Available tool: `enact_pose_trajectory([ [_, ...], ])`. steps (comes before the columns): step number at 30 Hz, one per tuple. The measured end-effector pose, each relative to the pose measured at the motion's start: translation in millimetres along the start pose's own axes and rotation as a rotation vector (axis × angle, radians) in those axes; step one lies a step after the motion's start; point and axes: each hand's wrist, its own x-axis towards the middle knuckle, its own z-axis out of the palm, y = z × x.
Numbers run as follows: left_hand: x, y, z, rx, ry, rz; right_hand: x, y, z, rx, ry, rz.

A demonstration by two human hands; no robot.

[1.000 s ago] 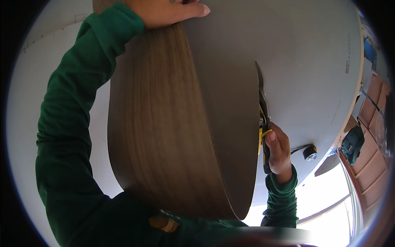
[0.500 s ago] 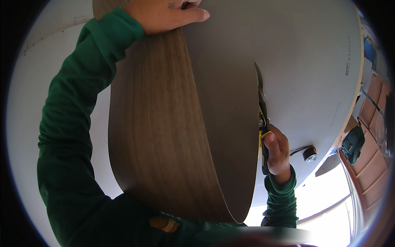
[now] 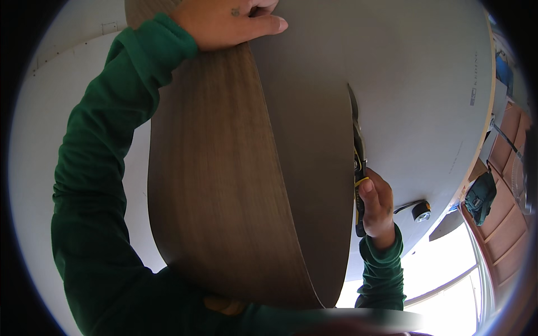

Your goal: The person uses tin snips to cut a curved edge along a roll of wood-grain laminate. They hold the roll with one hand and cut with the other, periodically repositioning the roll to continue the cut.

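A large sheet of brown wood-grain laminate (image 3: 218, 185) is curled over on itself, with its grey reverse side (image 3: 314, 185) showing on the right. At the top, my left hand (image 3: 227, 25) is closed on the sheet near its edge, thumb lying over the grey side and the other fingers partly out of frame. My right hand (image 3: 376, 207) grips black-and-yellow snips (image 3: 360, 199) beside the sheet's right-hand curve. The dark blades point up along that curve. Part of the snips is hidden behind the laminate, so I cannot tell how far apart the blades are.
A broad pale grey board (image 3: 426, 123) lies beneath, with a bare edge strip on its right. On it, right of my right hand, rests a small black round object with a strap (image 3: 421, 211). Beyond the edge, a dark green bag (image 3: 481, 197) sits on reddish-brown panels (image 3: 507, 224).
The lower curl of the laminate has sagged slightly toward me. My left hand has shifted very slightly. The snips' yellow handles look closer together; my right hand stays almost in place.
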Motion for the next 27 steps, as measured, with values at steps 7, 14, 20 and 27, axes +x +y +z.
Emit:
enact_pose_trajectory([
  [7,-1,0,0,-0.038,0.045,0.035,5,-7,1,0.028,-0.009,0.001],
  [14,-1,0,-2,-0.052,0.024,0.018,5,-6,-2,0.019,-0.015,0.013],
  [20,0,1,-2,-0.066,0.037,0.025,10,-12,-4,-0.005,-0.022,0.007],
  [27,-1,0,-4,-0.07,0.025,0.014,11,-15,0,0.014,-0.016,0.008],
])
